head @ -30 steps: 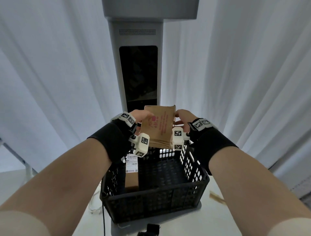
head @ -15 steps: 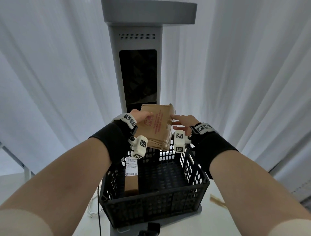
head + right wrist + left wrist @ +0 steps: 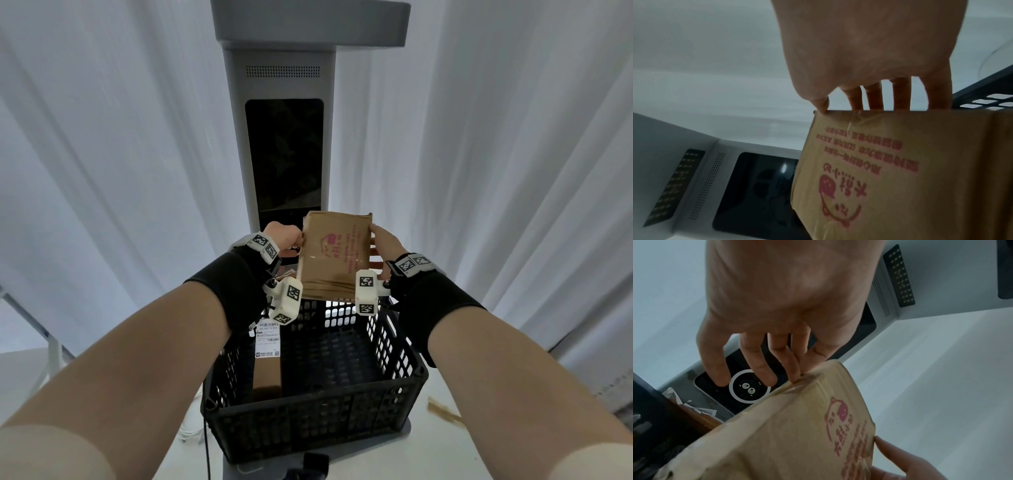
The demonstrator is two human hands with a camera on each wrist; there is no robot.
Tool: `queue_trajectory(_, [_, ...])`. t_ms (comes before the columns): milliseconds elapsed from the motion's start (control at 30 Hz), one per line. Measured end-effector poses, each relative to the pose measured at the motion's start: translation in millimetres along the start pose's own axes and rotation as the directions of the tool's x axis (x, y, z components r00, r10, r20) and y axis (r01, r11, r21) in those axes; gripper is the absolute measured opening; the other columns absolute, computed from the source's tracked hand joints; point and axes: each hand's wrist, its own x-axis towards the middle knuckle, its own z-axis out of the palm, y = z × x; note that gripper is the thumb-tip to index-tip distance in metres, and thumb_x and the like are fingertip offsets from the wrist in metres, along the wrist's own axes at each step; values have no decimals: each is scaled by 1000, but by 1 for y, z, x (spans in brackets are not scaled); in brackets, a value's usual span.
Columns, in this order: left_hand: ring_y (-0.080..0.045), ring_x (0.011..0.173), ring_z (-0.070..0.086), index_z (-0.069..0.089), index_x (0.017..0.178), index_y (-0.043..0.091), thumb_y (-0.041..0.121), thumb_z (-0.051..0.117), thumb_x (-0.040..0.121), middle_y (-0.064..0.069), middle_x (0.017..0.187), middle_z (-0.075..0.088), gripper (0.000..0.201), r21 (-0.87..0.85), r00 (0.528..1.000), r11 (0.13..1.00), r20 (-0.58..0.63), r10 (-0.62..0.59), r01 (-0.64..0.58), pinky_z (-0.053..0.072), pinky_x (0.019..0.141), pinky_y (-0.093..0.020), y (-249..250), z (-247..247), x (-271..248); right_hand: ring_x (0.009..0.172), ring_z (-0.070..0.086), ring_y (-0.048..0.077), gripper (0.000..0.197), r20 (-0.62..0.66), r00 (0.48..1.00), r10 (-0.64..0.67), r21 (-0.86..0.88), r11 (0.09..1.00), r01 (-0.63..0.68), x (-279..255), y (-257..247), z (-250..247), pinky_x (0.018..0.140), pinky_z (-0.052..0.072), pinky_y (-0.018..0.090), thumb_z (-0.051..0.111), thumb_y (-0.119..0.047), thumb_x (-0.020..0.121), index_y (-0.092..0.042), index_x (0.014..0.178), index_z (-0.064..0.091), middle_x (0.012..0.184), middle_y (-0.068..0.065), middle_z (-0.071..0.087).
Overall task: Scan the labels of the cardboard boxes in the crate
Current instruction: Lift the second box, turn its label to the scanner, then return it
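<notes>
A brown cardboard box (image 3: 334,257) with red print is held up over the far rim of the black crate (image 3: 308,421), in front of the grey scanner kiosk (image 3: 284,154). My left hand (image 3: 284,236) pinches its upper left corner; in the left wrist view two fingers (image 3: 756,368) hang free of the box (image 3: 789,434). My right hand (image 3: 383,243) grips the right edge, with the thumb on the printed face and the fingers (image 3: 875,97) behind the box (image 3: 900,162). A second box (image 3: 267,373) with a white label (image 3: 268,337) stands at the crate's left wall.
The crate sits on a white table (image 3: 445,452) at the foot of the kiosk. A lit ring window (image 3: 749,386) is on the kiosk base below my left hand. White curtains hang all round. A brown scrap (image 3: 442,413) lies right of the crate and a cable (image 3: 205,442) left.
The box has turned so its printed face looks squarely at me. My right hand has shifted from touching the face to gripping the right edge. The box in the crate has not moved.
</notes>
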Motion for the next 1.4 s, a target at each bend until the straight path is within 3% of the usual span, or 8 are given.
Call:
queue_trajectory(200, [-16, 111, 55, 69, 121, 12, 24, 69, 88, -6, 124, 64, 35, 140, 988, 978, 45, 147, -152, 50, 90, -35, -8, -4, 1, 108, 63, 35, 41, -76, 997, -6, 30, 1000, 8, 3, 3, 4, 93, 52, 49, 49, -40, 88, -11, 115, 59, 117, 12, 63])
queue_trajectory(367, [-24, 88, 67, 59, 119, 7, 60, 73, 73, -7, 111, 66, 72, 128, 989, 991, 142, -52, 34, 57, 72, -45, -5, -3, -3, 102, 63, 31, 49, -112, 993, -38, 50, 998, 44, 16, 7, 5, 100, 50, 49, 57, -42, 78, -11, 115, 62, 108, 10, 68])
queue_trajectory(500, [-23, 82, 71, 63, 118, 8, 60, 73, 73, -6, 102, 69, 70, 107, 979, 993, 192, -71, 51, 55, 85, -46, -5, 0, -4, 109, 62, 33, 54, -96, 994, -59, 51, 997, 64, 15, 7, 7, 103, 49, 49, 62, -43, 82, -8, 123, 57, 107, 12, 67])
queue_trajectory(733, [-29, 79, 68, 60, 107, 13, 61, 67, 77, -11, 98, 66, 57, 78, 982, 994, 167, -87, 75, 57, 77, -47, -7, -1, 0, 103, 70, 31, 117, 29, 999, -15, -102, 995, 18, 49, 10, 0, 96, 54, 49, 88, -68, 22, -12, 122, 62, 114, 13, 72])
queue_trajectory(933, [-33, 89, 70, 64, 116, 7, 58, 64, 82, -17, 109, 69, 61, 87, 979, 994, 185, -83, 68, 58, 82, -50, -10, -5, 15, 101, 70, 30, 107, 130, 991, 6, -126, 992, 11, 22, -7, 13, 95, 55, 47, 91, -62, 30, -14, 121, 60, 112, 12, 72])
queue_trajectory(1066, [-36, 99, 67, 51, 132, 4, 54, 69, 80, -21, 123, 62, 74, 63, 960, 991, 250, -131, 118, 58, 80, -46, -7, -8, 20, 89, 68, 24, 67, 200, 980, 10, -147, 989, 20, 11, -10, 22, 94, 56, 42, 83, -57, 55, -13, 102, 66, 89, 7, 70])
queue_trajectory(1300, [-46, 119, 55, 48, 138, 14, 55, 66, 83, -17, 139, 48, 71, -63, 929, 982, 340, -146, 178, 60, 57, -52, 7, -11, 11, 103, 71, 32, 76, 232, 973, -23, -114, 992, 50, 25, -11, 35, 97, 53, 52, 85, -42, 58, -13, 124, 60, 113, 12, 74])
queue_trajectory(1400, [-42, 111, 58, 55, 119, 11, 58, 61, 84, -14, 141, 48, 59, -103, 927, 971, 336, -169, 214, 58, 55, -45, 9, -14, 12, 104, 71, 33, 76, 236, 970, -53, -69, 995, 71, 24, -12, 38, 96, 53, 54, 85, -37, 59, -13, 127, 58, 114, 13, 73])
